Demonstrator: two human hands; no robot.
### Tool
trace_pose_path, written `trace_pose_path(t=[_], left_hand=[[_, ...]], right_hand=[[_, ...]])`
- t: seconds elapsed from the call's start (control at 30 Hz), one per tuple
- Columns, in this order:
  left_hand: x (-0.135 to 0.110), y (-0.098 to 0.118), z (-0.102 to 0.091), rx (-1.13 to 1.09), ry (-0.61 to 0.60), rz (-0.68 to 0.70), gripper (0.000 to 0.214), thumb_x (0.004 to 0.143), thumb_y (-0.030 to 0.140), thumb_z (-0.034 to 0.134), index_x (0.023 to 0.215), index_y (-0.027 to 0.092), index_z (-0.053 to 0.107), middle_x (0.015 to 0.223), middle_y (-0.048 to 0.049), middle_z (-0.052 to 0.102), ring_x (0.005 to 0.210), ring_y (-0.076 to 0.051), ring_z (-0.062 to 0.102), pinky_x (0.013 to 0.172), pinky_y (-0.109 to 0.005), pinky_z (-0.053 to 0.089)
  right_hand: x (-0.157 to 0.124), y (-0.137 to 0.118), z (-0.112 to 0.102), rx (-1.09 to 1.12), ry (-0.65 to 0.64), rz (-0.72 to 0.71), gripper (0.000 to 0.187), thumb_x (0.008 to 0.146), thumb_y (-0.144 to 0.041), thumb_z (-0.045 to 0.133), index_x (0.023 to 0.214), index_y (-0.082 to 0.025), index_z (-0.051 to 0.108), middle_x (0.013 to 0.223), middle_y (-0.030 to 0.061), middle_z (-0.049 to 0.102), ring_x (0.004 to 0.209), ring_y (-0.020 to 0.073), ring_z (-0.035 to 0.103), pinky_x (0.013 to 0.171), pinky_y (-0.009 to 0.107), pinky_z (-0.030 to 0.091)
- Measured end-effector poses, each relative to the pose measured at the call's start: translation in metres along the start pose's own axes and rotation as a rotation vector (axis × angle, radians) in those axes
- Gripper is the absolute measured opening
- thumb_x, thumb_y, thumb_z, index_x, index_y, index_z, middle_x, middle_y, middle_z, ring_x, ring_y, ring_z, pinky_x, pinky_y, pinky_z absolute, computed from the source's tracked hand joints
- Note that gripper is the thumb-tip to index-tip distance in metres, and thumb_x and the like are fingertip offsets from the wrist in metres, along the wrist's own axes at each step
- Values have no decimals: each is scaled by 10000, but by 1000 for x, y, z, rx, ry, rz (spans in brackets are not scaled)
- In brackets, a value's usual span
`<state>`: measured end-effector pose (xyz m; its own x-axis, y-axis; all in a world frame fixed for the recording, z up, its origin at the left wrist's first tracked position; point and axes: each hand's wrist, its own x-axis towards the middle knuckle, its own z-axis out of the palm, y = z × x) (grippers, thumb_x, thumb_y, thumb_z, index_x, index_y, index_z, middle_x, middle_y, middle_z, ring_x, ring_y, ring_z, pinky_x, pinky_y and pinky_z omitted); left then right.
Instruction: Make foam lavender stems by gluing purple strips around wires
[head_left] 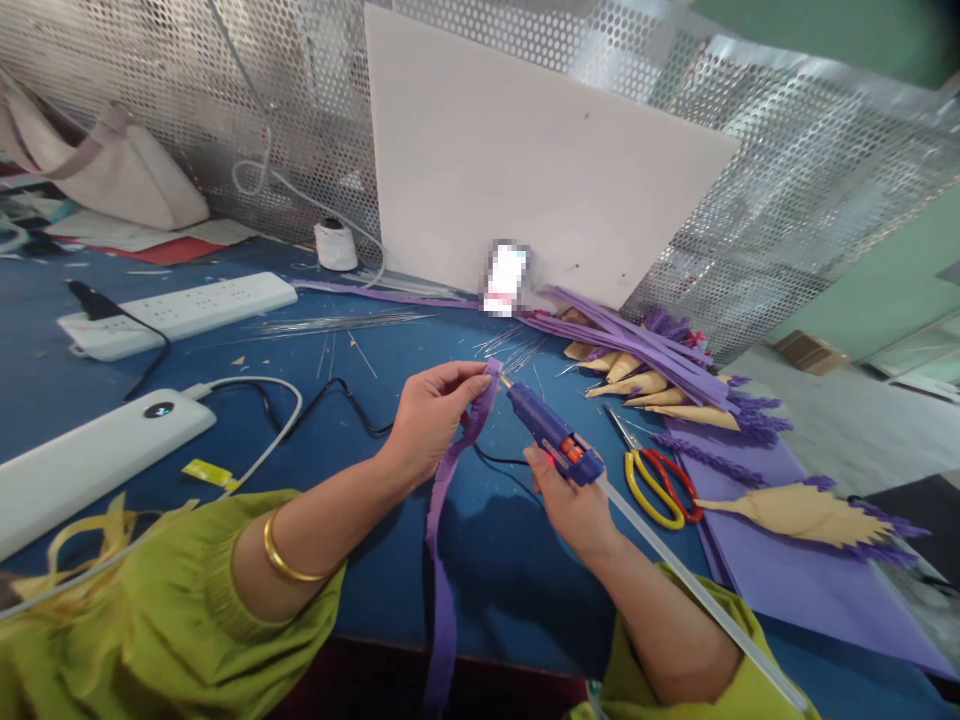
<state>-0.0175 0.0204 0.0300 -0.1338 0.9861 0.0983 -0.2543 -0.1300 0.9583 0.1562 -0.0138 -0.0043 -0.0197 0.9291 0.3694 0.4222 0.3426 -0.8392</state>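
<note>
My left hand (pixel 439 415) is closed in a pinch on the upper end of a long purple strip (pixel 444 560) with a fringed edge. The strip hangs down past the table's front edge. A blue glue gun (pixel 551 425) is gripped in my right hand (pixel 574 505), its nozzle pointing up and left. The tip is at or very close to the strip's end, just beside my left thumb. A long clear glue stick (pixel 697 590) sticks out of the gun's rear and passes over my right forearm.
Scissors (pixel 656 488) with yellow and red handles lie to the right, near purple sheets (pixel 810 600) and purple flowers in tan wrapping (pixel 814 512). Thin wires (pixel 337 322) lie at the back. A power strip (pixel 187 312), a white device (pixel 105 465) and cables occupy the left.
</note>
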Motion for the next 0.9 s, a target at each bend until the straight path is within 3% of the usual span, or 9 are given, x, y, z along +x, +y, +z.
trace_pose_path(t=[0.9], left_hand=[[5,-1,-2,-34,63,7,253,677,332,784,868,166,772,760,-35,697,600,-93,537,495,-199,412]], right_hand=[[-2,8,4,53,-32,22,361,787,-519,647,668,-208,507,526,-45,483,496,112,456,499,239,410]])
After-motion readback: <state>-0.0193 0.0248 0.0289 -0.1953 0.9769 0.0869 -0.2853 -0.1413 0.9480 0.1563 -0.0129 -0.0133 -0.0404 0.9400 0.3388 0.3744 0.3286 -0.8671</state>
